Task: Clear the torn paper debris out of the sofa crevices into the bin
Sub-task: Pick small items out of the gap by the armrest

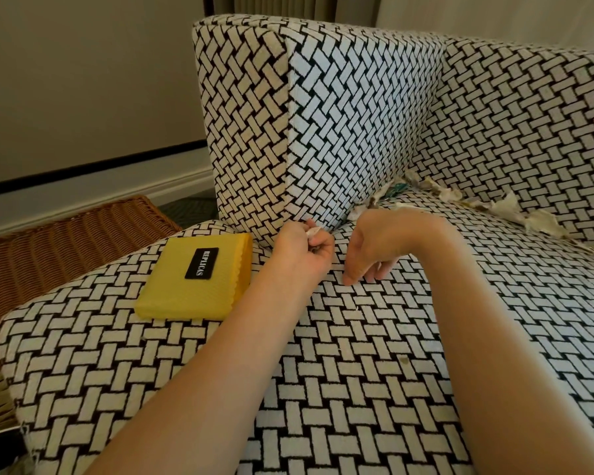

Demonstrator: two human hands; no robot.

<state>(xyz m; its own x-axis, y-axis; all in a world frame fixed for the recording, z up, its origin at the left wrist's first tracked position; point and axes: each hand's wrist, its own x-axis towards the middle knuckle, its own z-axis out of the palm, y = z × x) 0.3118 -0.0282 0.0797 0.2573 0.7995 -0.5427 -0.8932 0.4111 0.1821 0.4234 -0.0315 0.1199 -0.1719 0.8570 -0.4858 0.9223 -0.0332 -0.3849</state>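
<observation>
Gripping a pale scrap (313, 232) in curled fingers, the L hand (302, 250) sits on the seat (357, 354) by the foot of the armrest (247, 125). Most of the scrap is hidden in the fist; only a corner pokes out the top. The R hand (374, 248) hangs just beside it, fingers loosely curled & pointing down, tips touching the seat. Nothing shows btw them, though the thumb side is partly hidden. More debris (542, 222) lies jammed in the crevice btw seat & back cushion (528, 114), strung from the armrest corner toward the right. Its far end is cut off by the frame edge, & how deep it goes can't be seen. Something teal (399, 189) sits among it near the corner, too small to make out. A yellow box (192, 289) w/ a black label (201, 263) reading REPLICAS lies flat on the seat, left of the L hand, near but apart. The sofa fabric is black-&-white basket-weave all over. Left of the sofa & lower down is a wicker piece (66, 241), cut off by the frame; bin or not, can't tell. Behind are a beige wall (83, 80), pale skirting (93, 190) w/ a dark strip & curtain (288, 3) folds at the top edge.
</observation>
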